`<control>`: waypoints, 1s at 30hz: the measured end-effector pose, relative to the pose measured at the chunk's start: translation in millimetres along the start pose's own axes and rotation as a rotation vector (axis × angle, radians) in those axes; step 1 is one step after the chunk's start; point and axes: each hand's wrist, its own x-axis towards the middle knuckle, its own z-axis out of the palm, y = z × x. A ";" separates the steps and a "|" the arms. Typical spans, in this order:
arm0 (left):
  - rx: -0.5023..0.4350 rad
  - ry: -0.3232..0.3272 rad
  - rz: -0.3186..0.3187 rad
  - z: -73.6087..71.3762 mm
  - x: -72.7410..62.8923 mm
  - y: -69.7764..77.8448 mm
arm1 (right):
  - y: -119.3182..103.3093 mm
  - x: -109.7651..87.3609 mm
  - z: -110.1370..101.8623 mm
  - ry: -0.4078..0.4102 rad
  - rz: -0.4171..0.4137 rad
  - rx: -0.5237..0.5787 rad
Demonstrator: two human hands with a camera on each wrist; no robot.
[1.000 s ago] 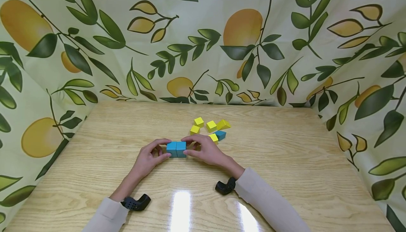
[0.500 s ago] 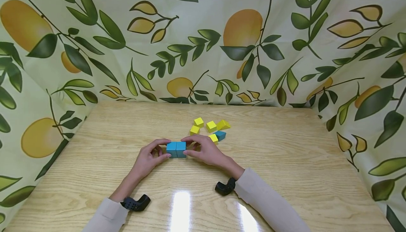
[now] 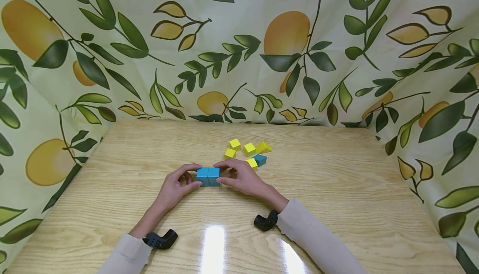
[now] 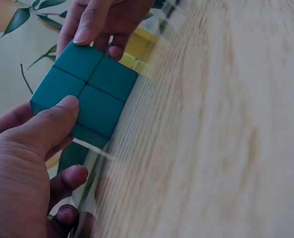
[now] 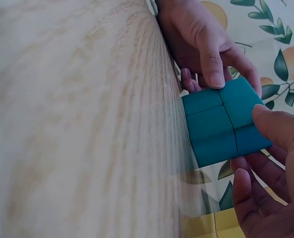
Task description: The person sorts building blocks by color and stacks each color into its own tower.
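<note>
Several blue cube blocks (image 3: pixel 202 172) stand pressed together on the table, two wide and two high, with thin seams showing between them in both wrist views. My left hand (image 3: pixel 176 187) pinches the stack's left end, thumb on the front face and fingers behind. At the opposite end, my right hand (image 3: pixel 242 178) grips the upper right block the same way. Both thumbs lie on the blue faces (image 4: pixel 104 109) in the left wrist view. The stack's back side is hidden.
Behind my right hand lie several loose yellow cubes (image 3: pixel 249 149), a yellow triangular block (image 3: pixel 264 147) and a blue pointed block (image 3: pixel 260 159). One yellow cube (image 3: pixel 252 164) is partly hidden by that hand. A patterned cloth (image 3: pixel 232 78) rises behind the wooden table (image 3: pixel 329 174).
</note>
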 end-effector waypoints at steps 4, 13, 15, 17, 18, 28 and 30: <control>0.002 0.001 0.009 0.4 -0.1 -0.2 | 0.9 0.0 0.1 -0.001 -0.007 -0.004; 0.011 0.003 0.010 0.9 -0.1 -0.6 | 2.2 0.0 -0.1 0.005 -0.023 -0.014; 0.011 0.002 0.015 1.2 -0.2 -1.0 | 2.6 -1.1 -0.5 0.029 -0.036 -0.018; 0.008 0.000 0.021 1.5 0.3 -1.1 | 2.7 -2.9 -2.1 0.061 -0.042 -0.021; 0.007 0.001 0.025 1.6 0.6 -1.2 | 2.4 -4.4 -3.2 0.080 -0.044 -0.019; -0.007 0.003 0.044 1.5 0.4 -2.3 | 3.2 -26.0 -18.9 0.351 -0.079 0.019; -0.006 0.001 0.041 1.5 0.1 -2.3 | 4.4 -30.9 -22.7 0.420 -0.075 0.019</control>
